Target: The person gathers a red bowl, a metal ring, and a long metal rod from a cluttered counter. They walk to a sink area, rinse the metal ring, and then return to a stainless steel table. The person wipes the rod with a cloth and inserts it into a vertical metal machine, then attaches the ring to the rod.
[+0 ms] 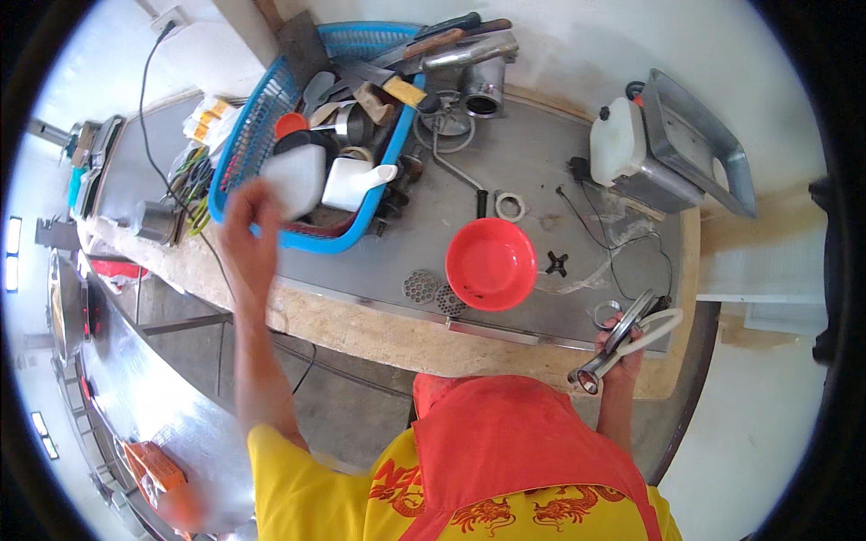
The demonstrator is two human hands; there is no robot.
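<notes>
Pale wall (577, 45) behind grey surface (559, 153); on it, blue basket (332, 242). Over basket's near part, just right of left hand (248, 234), nearer one: blurred white container (299, 180), long axis seemingly away from body; fingers' pinch, cannot tell. In right hand's (629, 365) curled fingers, slanted metal parts (622, 335).

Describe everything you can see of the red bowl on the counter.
The red bowl is round, smooth and plain, plastic by its look, with a thin rim. It sits open side up, holding only a few dark specks near its front wall, on the grey counter close to the front edge. It partly covers a perforated metal disc; a black crank handle meets its far rim, though contact is unclear. The left hand and right hand are apart from it.
</notes>
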